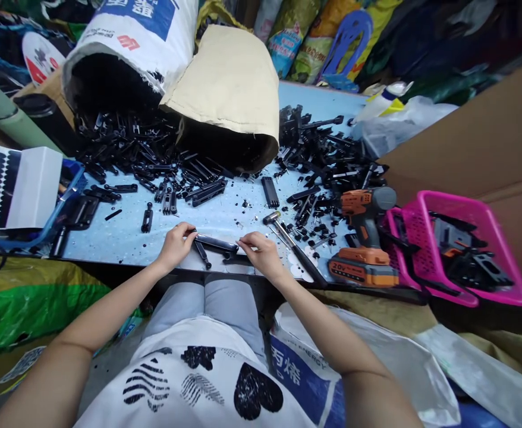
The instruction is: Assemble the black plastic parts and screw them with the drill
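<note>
From where I stand, the left hand [175, 245] pinches one end of a black bar [216, 242] and the right hand [261, 252] pinches the other, so the bar spans the gap between both sets of fingers, close to the desk's [127, 221] near edge. That edge worries me: only fingertips grip the bar, and if one end slips, it could drop onto the lap just below. The hammer [293, 242] lies just right of the right fingers, its handle reaching the edge, so a stray forearm might knock it off. Small loose pieces beyond the fingers could get swept away by a sleeveless arm too.

Counting, I make it one bar held, one hammer, one cordless drill [362, 238] farther right of the fingers, and two open-mouthed sacks beyond them, one white [131, 35] and one tan [236, 77]. One slim black piece [202, 254] shows under the bar. The black parts [131, 139] heaped beyond the fingers are too many to count.
</note>
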The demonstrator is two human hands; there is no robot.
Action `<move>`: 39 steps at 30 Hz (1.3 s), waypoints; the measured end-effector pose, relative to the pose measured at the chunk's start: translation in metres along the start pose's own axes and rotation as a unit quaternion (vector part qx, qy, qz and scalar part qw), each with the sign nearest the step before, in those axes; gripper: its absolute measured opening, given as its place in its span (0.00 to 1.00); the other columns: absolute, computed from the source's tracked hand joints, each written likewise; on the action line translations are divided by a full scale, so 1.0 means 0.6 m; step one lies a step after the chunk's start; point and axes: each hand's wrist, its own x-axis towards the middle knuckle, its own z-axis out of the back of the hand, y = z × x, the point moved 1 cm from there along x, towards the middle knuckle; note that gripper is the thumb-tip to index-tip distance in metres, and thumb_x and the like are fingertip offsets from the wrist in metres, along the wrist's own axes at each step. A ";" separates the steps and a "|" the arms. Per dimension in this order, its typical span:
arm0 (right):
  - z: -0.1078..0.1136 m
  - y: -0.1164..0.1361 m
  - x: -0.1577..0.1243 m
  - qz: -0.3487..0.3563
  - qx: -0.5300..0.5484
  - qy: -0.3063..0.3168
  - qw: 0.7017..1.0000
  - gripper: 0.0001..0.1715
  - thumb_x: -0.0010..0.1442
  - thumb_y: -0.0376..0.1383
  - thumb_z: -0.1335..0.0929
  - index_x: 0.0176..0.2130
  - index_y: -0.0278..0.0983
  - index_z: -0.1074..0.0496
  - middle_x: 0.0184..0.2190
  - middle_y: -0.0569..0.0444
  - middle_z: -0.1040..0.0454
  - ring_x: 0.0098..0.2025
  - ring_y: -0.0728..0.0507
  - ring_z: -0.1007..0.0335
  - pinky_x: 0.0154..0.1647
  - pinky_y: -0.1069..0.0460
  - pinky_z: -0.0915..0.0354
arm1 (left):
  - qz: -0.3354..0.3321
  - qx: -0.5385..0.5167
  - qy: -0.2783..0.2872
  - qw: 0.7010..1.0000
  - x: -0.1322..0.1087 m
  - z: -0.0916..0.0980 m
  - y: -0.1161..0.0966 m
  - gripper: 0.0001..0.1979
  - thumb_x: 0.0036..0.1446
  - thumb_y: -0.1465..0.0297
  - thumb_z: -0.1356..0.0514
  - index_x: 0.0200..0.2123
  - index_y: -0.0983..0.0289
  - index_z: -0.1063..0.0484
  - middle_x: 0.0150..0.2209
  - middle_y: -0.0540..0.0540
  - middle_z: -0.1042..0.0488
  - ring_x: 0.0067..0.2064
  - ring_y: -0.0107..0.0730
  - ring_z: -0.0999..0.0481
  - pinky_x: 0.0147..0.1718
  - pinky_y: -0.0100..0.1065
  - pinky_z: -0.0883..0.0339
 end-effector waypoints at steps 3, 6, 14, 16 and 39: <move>-0.006 -0.002 -0.008 0.012 -0.015 -0.029 0.999 0.11 0.62 0.39 0.35 0.30 0.38 0.30 0.30 0.50 0.27 0.34 0.46 0.29 0.34 0.52 0.33 | -0.010 0.011 -0.004 1.000 -0.001 -0.002 0.002 0.05 0.56 0.69 0.42 0.35 0.64 0.30 0.35 0.55 0.26 0.36 0.33 0.25 0.37 0.34 0.31; -0.010 -0.003 -0.014 0.029 -0.039 -0.042 0.998 0.09 0.63 0.37 0.36 0.32 0.37 0.29 0.31 0.50 0.26 0.34 0.46 0.29 0.35 0.52 0.33 | -0.002 0.011 -0.020 1.000 -0.003 -0.002 0.006 0.03 0.56 0.70 0.42 0.34 0.64 0.31 0.34 0.54 0.27 0.35 0.32 0.25 0.36 0.33 0.31; -0.026 0.000 -0.032 0.085 -0.119 -0.004 0.989 0.11 0.65 0.35 0.38 0.38 0.38 0.27 0.36 0.49 0.25 0.37 0.47 0.27 0.37 0.53 0.31 | -0.090 0.104 0.011 0.990 -0.011 -0.007 -0.007 0.03 0.59 0.73 0.45 0.35 0.64 0.32 0.36 0.56 0.28 0.40 0.36 0.27 0.40 0.36 0.33; -0.031 -0.009 -0.040 0.087 -0.127 -0.008 0.988 0.11 0.64 0.35 0.38 0.40 0.38 0.27 0.37 0.48 0.24 0.40 0.46 0.27 0.39 0.52 0.30 | -0.113 0.142 -0.006 0.983 -0.013 -0.009 -0.008 0.04 0.60 0.72 0.45 0.35 0.64 0.31 0.38 0.57 0.27 0.42 0.38 0.28 0.43 0.39 0.34; -0.069 0.020 -0.011 0.159 -0.149 0.095 0.971 0.30 0.64 0.50 0.42 0.58 0.37 0.37 0.62 0.43 0.43 0.61 0.38 0.45 0.58 0.43 0.43 | -0.024 0.323 0.114 0.939 -0.073 -0.052 -0.045 0.16 0.61 0.64 0.50 0.37 0.66 0.25 0.35 0.62 0.23 0.39 0.42 0.24 0.36 0.37 0.34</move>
